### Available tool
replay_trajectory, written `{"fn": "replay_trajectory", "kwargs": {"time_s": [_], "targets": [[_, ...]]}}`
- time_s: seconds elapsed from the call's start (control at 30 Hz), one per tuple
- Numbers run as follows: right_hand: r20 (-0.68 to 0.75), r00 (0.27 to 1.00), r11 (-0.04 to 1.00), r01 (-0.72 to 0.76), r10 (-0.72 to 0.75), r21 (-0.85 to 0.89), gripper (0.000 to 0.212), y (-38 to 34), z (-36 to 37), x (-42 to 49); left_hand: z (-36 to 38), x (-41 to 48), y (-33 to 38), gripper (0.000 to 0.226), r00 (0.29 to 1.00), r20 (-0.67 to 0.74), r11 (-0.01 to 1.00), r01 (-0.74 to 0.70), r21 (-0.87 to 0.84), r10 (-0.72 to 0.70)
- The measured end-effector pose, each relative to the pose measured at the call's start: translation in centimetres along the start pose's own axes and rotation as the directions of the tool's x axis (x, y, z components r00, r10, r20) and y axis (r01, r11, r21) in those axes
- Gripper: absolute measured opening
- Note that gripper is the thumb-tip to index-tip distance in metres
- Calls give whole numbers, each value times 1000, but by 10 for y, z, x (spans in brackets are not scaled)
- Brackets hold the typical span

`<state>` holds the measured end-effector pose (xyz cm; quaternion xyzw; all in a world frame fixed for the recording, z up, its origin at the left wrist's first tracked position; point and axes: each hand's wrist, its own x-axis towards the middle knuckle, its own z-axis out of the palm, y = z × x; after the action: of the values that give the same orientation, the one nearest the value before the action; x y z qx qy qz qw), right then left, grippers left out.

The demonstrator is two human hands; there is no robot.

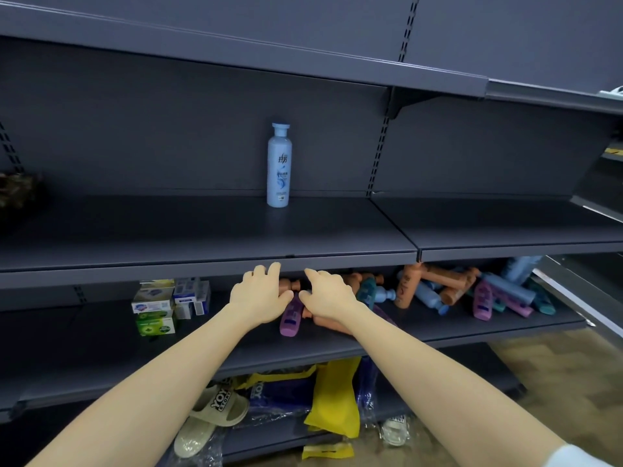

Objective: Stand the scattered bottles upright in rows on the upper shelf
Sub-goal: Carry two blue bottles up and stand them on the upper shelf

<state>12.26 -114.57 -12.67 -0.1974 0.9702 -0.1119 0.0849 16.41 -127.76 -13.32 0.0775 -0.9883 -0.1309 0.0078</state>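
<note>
One light blue bottle [279, 166] stands upright near the back of the dark grey upper shelf [202, 237]. On the shelf below, several bottles lie scattered: orange [409, 284], blue [428, 296], purple [482, 299] and teal ones in a heap [455, 288]. My left hand [259, 294] and my right hand [328, 293] reach side by side under the upper shelf's front edge, fingers extended over a lying purple bottle [290, 316] and orange bottles [328, 323]. Neither hand holds anything that I can see.
Stacked soap boxes [158, 306] sit on the lower shelf to the left. On the bottom shelf lie beige slippers [215, 412], yellow and blue bags [333, 396] and plastic wrapping. A shelf bracket and slotted upright [381, 143] divide the bays.
</note>
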Motion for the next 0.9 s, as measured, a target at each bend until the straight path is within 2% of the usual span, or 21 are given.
{"fn": "replay_trajectory", "kwargs": {"time_s": [0.53,0.9], "targets": [[12,1000,1000,5,-5,6,49,67,-2,-24,38,-17,64,63,998,44,999,39,-1,-39],[72,997,1000,3,-2,-13,48,131,-7,-61,65,-40,126,66,996,67,998,55,-8,-54]]}}
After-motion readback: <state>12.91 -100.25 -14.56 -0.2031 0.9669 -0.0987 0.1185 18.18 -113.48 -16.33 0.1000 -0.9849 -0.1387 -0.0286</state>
